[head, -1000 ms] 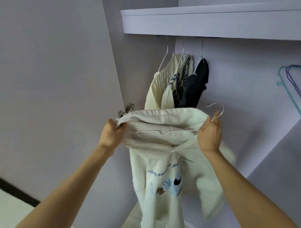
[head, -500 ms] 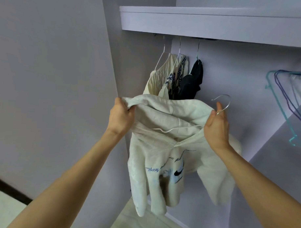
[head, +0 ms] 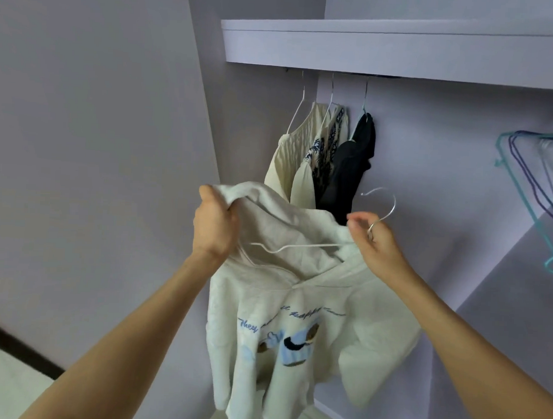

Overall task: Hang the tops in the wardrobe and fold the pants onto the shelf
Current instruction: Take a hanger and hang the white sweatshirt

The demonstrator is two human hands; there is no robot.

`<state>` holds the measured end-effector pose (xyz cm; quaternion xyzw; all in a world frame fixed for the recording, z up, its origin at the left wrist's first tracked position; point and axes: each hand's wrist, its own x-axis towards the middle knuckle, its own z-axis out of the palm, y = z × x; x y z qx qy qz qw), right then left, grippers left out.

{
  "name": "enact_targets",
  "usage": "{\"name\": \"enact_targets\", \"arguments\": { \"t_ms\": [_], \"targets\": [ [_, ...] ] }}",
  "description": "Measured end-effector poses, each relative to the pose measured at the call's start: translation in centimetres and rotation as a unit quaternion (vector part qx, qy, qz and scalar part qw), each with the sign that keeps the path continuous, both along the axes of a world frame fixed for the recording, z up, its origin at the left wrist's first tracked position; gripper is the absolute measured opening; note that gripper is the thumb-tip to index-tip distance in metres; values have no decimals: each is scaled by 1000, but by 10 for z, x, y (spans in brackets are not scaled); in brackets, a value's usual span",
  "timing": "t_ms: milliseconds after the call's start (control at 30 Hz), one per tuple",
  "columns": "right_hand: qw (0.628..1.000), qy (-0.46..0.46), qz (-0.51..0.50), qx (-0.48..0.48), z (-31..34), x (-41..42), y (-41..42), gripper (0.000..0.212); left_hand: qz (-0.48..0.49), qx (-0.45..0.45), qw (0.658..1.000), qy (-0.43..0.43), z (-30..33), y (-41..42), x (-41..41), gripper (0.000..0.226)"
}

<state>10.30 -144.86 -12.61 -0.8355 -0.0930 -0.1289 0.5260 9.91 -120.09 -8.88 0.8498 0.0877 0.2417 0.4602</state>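
Note:
A cream hoodie [head: 283,322] with a blue printed design hangs in front of me, its hood spread open. My left hand [head: 213,221] grips the left edge of the hood. My right hand [head: 373,241] holds the neck of a white wire hanger [head: 302,245], whose arm lies inside the hood and whose hook [head: 385,203] sticks up above my fingers. Behind, three tops hang from the rail: a cream top [head: 286,159], a patterned top [head: 326,148] and a black top [head: 348,168].
A lilac shelf [head: 400,50] runs above the rail. Empty teal and purple hangers [head: 526,186] hang at the right. Wardrobe side wall [head: 98,171] stands at the left; a dark skirting strip [head: 19,347] and pale floor lie at the lower left.
The hoodie and hanger have risen and shifted slightly. My right hand's fingers have loosened off the hood, now holding just the hanger's neck. My left hand keeps its grip.

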Motion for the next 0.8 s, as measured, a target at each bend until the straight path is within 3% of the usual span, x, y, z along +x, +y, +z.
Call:
{"name": "enact_targets", "arguments": {
  "t_ms": [100, 200, 300, 400, 467, 600, 667, 733, 800],
  "targets": [
    [991, 95, 93, 30, -8, -9, 2, 15, 26, -16, 1000, 6, -8, 8, 1, 5],
    [990, 115, 86, 3, -16, -11, 3, 18, 26, -11, 1000, 14, -12, 14, 1, 7],
    [990, 113, 65, -47, -22, -9, -3, 24, 45, 84, 995, 21, -14, 23, 0, 11],
    [975, 122, 67, -173, -24, -7, -4, 24, 48, 166, 985, 19, -12, 23, 1, 14],
    [943, 127, 76, -297, -27, -7, 0, 21, 31, 176, 984, 15, -5, 15, 3, 14],
    [922, 105, 99, -360, -32, -8, 14, 17, -10, -9, 999, 37, 9, -5, 8, 7],
    [927, 91, 81, -355, -31, -5, 17, 18, -47, -84, 993, 73, 17, -17, 8, 19],
    [955, 81, 41, -282, -25, -1, 15, 18, -142, -222, 957, 124, 25, -24, 5, 32],
    [985, 65, -9, -160, -15, 3, 7, 24, -269, -318, 893, 170, 33, -20, 1, 41]
  ]
}}
